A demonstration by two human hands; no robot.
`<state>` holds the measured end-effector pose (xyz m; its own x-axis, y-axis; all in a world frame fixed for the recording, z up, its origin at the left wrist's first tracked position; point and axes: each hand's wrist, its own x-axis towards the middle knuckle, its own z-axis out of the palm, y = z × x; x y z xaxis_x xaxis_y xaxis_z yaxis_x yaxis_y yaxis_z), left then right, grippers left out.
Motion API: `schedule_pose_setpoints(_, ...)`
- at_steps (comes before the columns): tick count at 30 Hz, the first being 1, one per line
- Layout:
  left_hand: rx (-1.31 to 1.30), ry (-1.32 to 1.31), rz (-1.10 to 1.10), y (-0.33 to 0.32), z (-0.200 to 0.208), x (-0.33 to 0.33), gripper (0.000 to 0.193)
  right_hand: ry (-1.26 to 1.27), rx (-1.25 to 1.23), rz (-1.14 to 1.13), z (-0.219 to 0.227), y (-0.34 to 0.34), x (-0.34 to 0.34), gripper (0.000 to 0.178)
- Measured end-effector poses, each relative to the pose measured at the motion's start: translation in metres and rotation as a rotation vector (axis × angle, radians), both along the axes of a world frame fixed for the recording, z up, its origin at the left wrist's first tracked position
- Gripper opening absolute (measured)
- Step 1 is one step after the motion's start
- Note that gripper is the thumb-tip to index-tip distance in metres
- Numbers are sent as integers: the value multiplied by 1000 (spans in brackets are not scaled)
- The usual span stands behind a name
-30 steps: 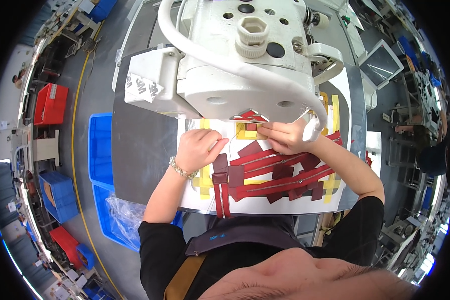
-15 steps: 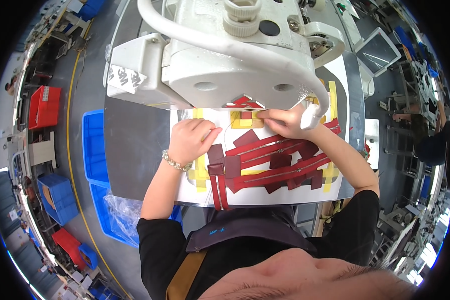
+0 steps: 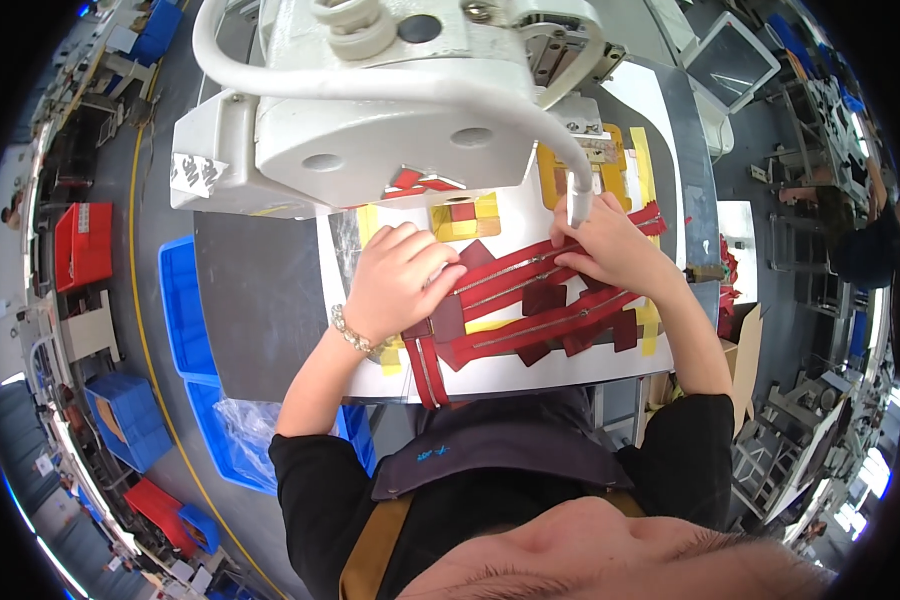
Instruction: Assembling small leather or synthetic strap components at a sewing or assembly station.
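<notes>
Several red zippers with silver teeth and dark red patches lie across the white work surface. My left hand has its thumb and fingers brought together at the left end of the upper zippers; its fingertips partly hide that end. Over the right part of the same zippers, my right hand closes its thumb and fingers on the red tape. Beyond the zippers lies a yellow template with a small red piece in its opening, touched by neither hand.
A white sewing machine head with a thick white cable overhangs the work. Another yellow frame sits at the far right. Blue bins stand left of the table; a screen stands at the back right.
My right hand has left the yellow template and come nearer, onto the upper zippers. My left hand has shifted right relative to the work, to the zippers' left end. The view has shifted too.
</notes>
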<state>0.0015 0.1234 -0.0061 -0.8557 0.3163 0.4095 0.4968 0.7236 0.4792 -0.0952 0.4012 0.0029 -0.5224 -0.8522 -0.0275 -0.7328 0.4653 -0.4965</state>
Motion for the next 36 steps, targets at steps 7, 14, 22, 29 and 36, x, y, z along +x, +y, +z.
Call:
schedule_pose_setpoints(7, -38, -259, -170, 37, 14, 3, 21, -78, -45, -19, -5, 2, -2, 17)
schedule_pose_setpoints(14, -160, -198, 4, 49, 3, 0, 39, -145, -126, -61, -10, 3, 2, 22)
schedule_pose_setpoints(22, -95, -344, -70, 46, -5, -4, 26, -85, -161, -22, -13, 3, 4, 15)
schedule_pose_setpoints(29, -51, -350, -63, 48, 2, -7, 28, -71, -156, -24, -1, 8, 8, 20)
schedule_pose_setpoints(36, -50, -299, -42, 46, 1, -5, 31, -153, 35, 225, 9, 11, 29, 35)
